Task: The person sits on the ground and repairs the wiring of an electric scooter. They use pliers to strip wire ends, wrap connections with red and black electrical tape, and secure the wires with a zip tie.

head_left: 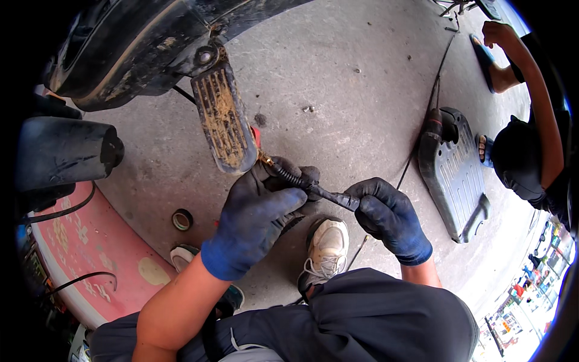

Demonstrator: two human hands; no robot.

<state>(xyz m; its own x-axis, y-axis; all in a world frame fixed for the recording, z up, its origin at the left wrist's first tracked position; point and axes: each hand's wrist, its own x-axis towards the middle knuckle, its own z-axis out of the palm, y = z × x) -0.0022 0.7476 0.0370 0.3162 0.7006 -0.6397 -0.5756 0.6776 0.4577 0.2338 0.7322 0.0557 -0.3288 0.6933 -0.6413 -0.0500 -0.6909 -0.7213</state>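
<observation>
My left hand point(250, 214), in a blue and black work glove, is closed around a black cable point(330, 196) with a ribbed sleeve. Copper-coloured wire ends point(265, 158) stick out past its fingers. The right hand point(392, 220), gloved alike, pinches the cable's other end, which looks wrapped in black tape. Between both hands the cable runs taut, slightly downhill to the right. Just above my left hand hangs a muddy ribbed footrest point(223, 117), joined to a dark vehicle body point(139, 45). Something red point(256, 136) shows behind the footrest.
A tape roll point(182, 219) lies on the concrete floor, left of my shoes point(329, 244). A pink panel point(99, 241) and a black cylindrical part point(69, 149) are at left. On the right lie a grey plastic panel point(455, 175) and a corded tool point(433, 125), near another person point(522, 157).
</observation>
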